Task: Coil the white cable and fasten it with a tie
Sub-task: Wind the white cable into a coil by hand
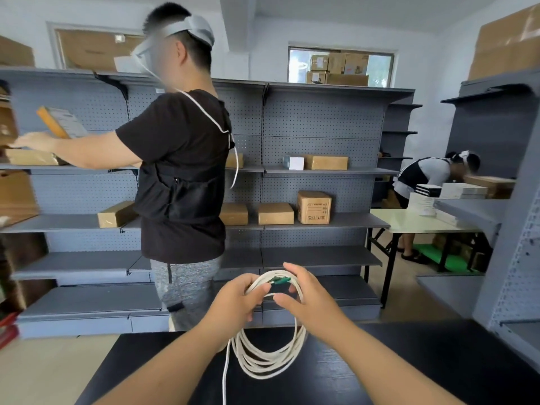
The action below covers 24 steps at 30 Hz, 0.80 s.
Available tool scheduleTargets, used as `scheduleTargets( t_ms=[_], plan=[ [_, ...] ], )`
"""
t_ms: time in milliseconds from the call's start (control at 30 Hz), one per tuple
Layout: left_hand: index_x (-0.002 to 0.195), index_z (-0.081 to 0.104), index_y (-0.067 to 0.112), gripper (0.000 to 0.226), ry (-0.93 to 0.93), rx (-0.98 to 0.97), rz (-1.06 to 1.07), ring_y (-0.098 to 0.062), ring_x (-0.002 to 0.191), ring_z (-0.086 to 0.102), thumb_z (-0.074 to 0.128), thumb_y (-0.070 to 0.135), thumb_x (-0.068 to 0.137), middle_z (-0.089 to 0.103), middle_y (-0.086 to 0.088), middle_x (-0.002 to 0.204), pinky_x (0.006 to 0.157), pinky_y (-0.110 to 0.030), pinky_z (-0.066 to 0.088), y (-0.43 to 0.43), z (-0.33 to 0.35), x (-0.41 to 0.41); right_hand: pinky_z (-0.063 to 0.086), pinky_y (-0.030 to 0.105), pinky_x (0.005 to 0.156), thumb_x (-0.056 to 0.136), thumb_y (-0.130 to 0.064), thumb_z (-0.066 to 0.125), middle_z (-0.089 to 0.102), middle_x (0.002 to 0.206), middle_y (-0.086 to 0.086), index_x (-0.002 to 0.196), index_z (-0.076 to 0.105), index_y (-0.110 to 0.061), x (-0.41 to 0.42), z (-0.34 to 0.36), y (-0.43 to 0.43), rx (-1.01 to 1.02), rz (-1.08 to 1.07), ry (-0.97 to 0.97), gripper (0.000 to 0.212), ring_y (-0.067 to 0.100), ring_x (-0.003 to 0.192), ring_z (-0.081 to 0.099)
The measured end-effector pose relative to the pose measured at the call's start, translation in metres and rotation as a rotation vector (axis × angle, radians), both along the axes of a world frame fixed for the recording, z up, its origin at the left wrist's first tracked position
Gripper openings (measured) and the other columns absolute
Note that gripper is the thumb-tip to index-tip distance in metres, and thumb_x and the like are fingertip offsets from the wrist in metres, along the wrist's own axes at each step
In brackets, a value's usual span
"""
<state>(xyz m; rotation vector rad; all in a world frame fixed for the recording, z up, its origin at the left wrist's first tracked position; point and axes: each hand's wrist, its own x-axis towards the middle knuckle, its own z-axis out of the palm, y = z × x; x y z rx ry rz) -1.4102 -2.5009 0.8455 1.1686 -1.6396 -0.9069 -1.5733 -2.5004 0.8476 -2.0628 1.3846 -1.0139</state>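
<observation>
Head view. The white cable (264,362), wound into a coil of several loops, is held upright above the near part of the dark surface (394,372); its lower loops hang just over the surface, and one loose end drops from the coil's left side to the bottom edge of the view. The left hand (233,299) grips the top left of the coil, fingers curled round the bundled strands. The right hand (311,301) curls about the top right, fingers over the strands and thumb beneath. A green tie (281,280) lies across the top of the coil between the two hands, its right end at the right fingertips; whether those fingers pinch it cannot be told. Beyond the surface, a person (181,171) in a black shirt reaches into grey shelves (321,171) carrying brown boxes (314,207).
</observation>
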Motion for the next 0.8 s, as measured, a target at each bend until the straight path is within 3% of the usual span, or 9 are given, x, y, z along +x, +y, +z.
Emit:
scheduleTargets(
  t_ms=[100,200,367,500,667,800],
  plan=[
    [0.089,0.063,0.018,0.015,-0.013,0.033,-0.014,-0.008,0.047,0.042,0.052,0.028,0.093,0.051,0.006,0.065,0.057,-0.025,0.041,-0.002,0.001,0.002,0.034,0.007,0.075,0.090,-0.030,0.057,0.040,0.119,-0.006,0.143,0.024,-0.032,-0.001,0.003,-0.001,-0.033,0.019,0.090,0.063,0.004,0.101,0.043],
    [0.082,0.060,0.021,0.018,0.009,0.052,-0.039,-0.010,0.048,0.041,0.051,0.030,0.094,0.051,0.005,0.065,0.056,-0.025,0.040,-0.001,0.000,0.002,0.032,0.013,0.080,0.093,-0.027,0.053,0.039,0.112,-0.008,0.143,0.027,-0.030,-0.002,0.005,-0.001,-0.080,-0.005,0.177,0.057,0.005,0.099,0.042],
    [0.088,0.061,0.015,0.018,0.056,0.082,-0.061,-0.007,0.045,0.044,0.051,0.029,0.094,0.053,0.002,0.069,0.051,-0.021,0.041,0.001,-0.001,0.000,0.034,0.022,0.095,0.096,-0.024,0.046,0.049,0.130,0.002,0.139,0.039,-0.021,-0.003,0.006,-0.002,-0.166,-0.088,0.174,0.043,0.015,0.118,0.047],
    [0.089,0.059,0.016,0.015,0.068,0.115,-0.093,-0.009,0.045,0.044,0.051,0.029,0.094,0.055,0.005,0.067,0.057,-0.027,0.045,0.000,-0.002,-0.002,0.036,0.024,0.097,0.097,-0.024,0.044,0.054,0.130,0.004,0.133,0.047,-0.016,-0.003,0.005,-0.003,-0.209,-0.159,0.150,0.037,0.018,0.119,0.050],
    [0.075,0.054,0.030,0.020,-0.132,-0.064,-0.013,-0.005,0.045,0.041,0.049,0.027,0.095,0.046,0.007,0.059,0.056,-0.023,0.040,-0.002,-0.001,-0.004,0.039,0.026,0.094,0.098,-0.024,0.042,0.056,0.127,0.003,0.129,0.049,-0.016,-0.002,0.003,-0.002,-0.227,-0.173,0.116,0.033,0.018,0.114,0.052],
    [0.089,0.061,0.026,0.014,-0.318,-0.192,-0.003,-0.005,0.046,0.035,0.049,0.032,0.094,0.038,0.009,0.051,0.050,-0.020,0.031,-0.008,0.008,0.001,0.034,0.022,0.095,0.096,-0.022,0.046,0.050,0.132,0.000,0.137,0.038,-0.019,-0.003,0.007,-0.003,-0.169,-0.101,0.085,0.042,0.016,0.118,0.048]
  ],
)
